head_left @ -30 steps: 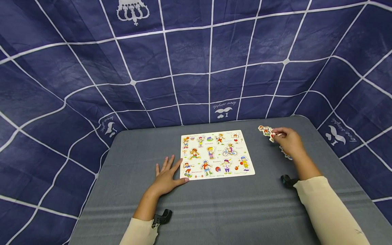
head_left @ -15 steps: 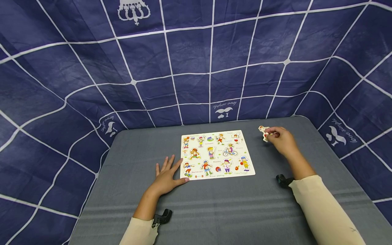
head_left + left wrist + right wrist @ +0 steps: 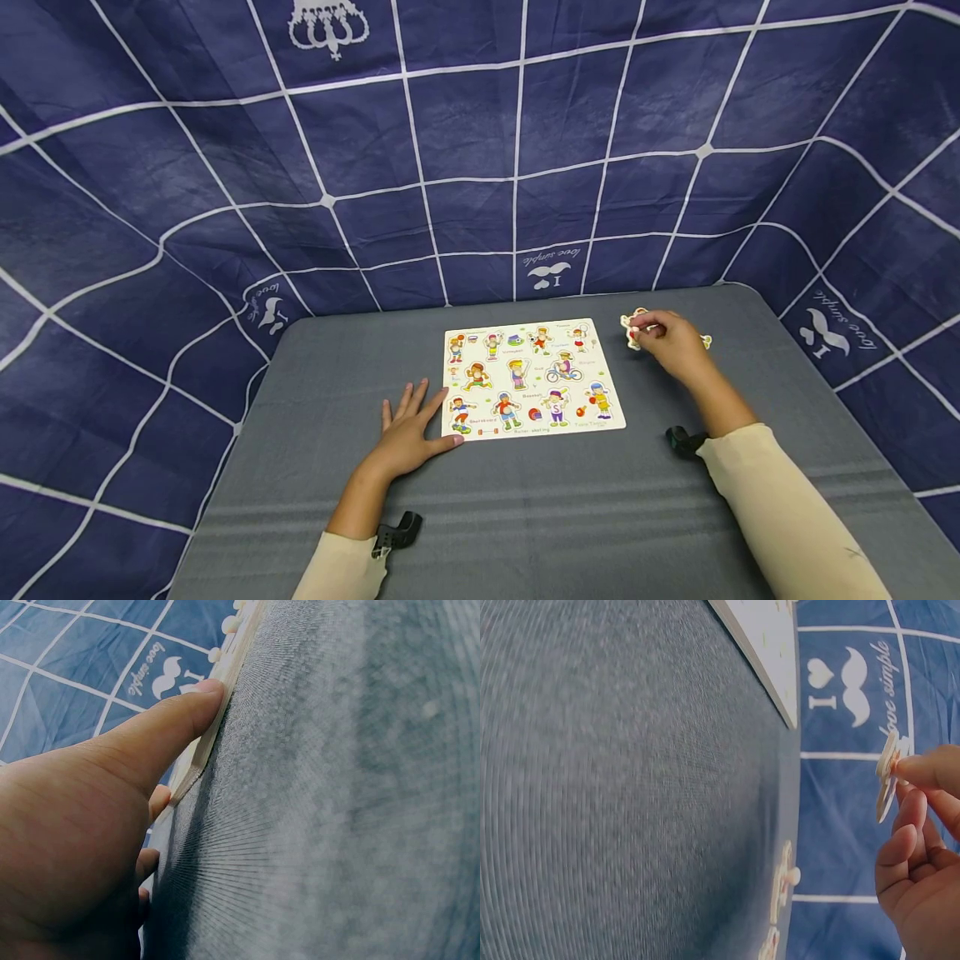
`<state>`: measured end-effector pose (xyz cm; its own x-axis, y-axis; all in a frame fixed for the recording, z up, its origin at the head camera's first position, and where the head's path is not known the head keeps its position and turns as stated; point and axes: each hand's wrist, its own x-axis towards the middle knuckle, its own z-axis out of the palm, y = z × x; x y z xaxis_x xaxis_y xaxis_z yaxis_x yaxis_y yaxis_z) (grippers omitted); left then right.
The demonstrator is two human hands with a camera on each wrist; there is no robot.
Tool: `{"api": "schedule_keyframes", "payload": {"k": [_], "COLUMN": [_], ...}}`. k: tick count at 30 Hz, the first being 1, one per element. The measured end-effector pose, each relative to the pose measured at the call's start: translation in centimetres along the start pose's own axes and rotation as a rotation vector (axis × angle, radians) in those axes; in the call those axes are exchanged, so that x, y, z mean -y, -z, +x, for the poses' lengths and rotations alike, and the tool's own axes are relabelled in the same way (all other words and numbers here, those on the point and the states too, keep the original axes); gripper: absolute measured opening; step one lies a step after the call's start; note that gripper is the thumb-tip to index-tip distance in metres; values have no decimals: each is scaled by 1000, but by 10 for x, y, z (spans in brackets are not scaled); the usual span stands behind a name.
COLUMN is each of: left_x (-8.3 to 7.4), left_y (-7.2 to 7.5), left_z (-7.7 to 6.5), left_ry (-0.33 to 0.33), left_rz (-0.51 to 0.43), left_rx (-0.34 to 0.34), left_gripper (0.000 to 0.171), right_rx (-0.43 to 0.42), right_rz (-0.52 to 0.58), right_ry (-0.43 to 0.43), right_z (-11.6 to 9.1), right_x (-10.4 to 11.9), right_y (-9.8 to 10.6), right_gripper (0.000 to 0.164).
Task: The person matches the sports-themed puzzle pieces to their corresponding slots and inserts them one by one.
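A white wooden knob puzzle board [image 3: 536,400], printed with sports figures, lies flat mid-table. My left hand [image 3: 405,437] rests at its near left corner, fingers spread; in the left wrist view the thumb [image 3: 172,720] presses along the board's edge. To the right of the board, my right hand [image 3: 678,346] pinches a small figure-shaped puzzle piece [image 3: 628,332] between thumb and fingertips. The right wrist view shows this piece [image 3: 886,780] edge-on and raised above the table, its printed face mostly hidden.
Loose puzzle pieces lie on the grey cloth: one piece [image 3: 707,342] peeks out past the right hand, and a knobbed piece [image 3: 781,885] shows low in the right wrist view. A blue curtain [image 3: 480,167] with white lines surrounds the table's back and sides.
My right hand has drawn leftward toward the board with the pinched piece, away from the loose pieces, which it now mostly covers. The left hand and the board have stayed put.
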<state>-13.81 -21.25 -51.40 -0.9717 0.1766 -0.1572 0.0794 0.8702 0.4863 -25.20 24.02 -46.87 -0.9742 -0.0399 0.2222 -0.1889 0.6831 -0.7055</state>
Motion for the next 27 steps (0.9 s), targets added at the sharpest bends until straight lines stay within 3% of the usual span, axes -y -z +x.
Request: {"api": "schedule_keyframes", "payload": {"k": [11, 17, 27], "left_x": [0, 0, 0], "left_y": [0, 0, 0], "left_z": [0, 0, 0], "left_ry": [0, 0, -3], "left_rz": [-2, -1, -9], "left_rx": [1, 1, 3], "left_gripper": [94, 94, 94], "right_rx": [75, 120, 164], "right_rz": [45, -13, -23], "right_ry": [35, 8, 48], "right_z": [9, 15, 27], "right_x": [4, 8, 18], "right_y": [-22, -32, -44], "right_gripper": [18, 19, 18]}}
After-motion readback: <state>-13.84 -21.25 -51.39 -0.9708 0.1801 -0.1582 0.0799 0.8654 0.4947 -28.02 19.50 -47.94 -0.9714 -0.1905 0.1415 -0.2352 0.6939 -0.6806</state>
